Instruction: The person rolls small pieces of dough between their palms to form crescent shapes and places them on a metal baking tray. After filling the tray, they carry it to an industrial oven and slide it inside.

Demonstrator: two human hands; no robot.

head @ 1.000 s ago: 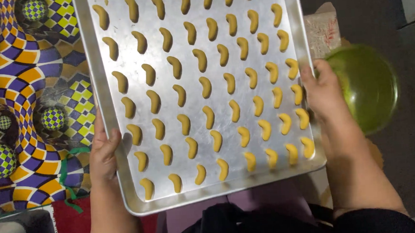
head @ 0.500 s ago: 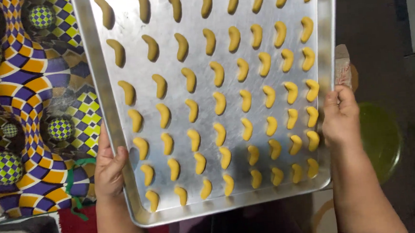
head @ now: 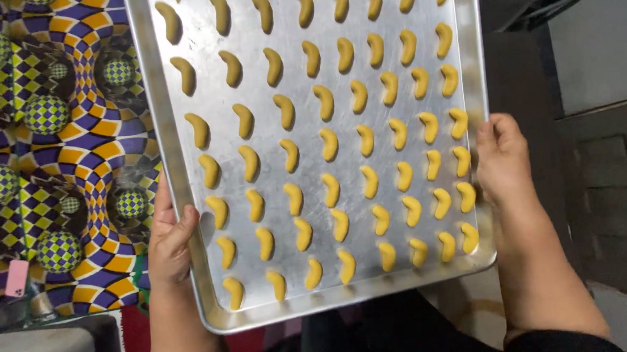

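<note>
- The left hand (head: 169, 239) clamps the left edge of a metal tray (head: 407, 282), thumb curled over the rim and fingers hidden under it. The right hand (head: 501, 161) grips the opposite edge the same way, fingers folded over the rim.
- The tray hangs in the air between the 2 hands, held up off any surface, with its far end running out of view at the top.
- Rows of small yellow dough crescents (head: 332, 189) lie loose on the tray, the outermost column just beside the right hand's fingers and another column just inside the left thumb.
- Risk 1: the tray looks slightly skewed, and any further tilt toward either hand would probably let the crescents slide and bunch or deform against the rim.
- Risk 2: both grips sit on the near half of the long sides, so the far end likely pulls down; a slipping thumb could drop the whole tray.
- Risk 3: the right fingers could squash the nearest crescents if that grip shifts inward.
- Risk 4: a patterned cloth (head: 50, 141) with a pink phone (head: 16, 277) lies beyond the left hand; a swinging corner could snag there.
</note>
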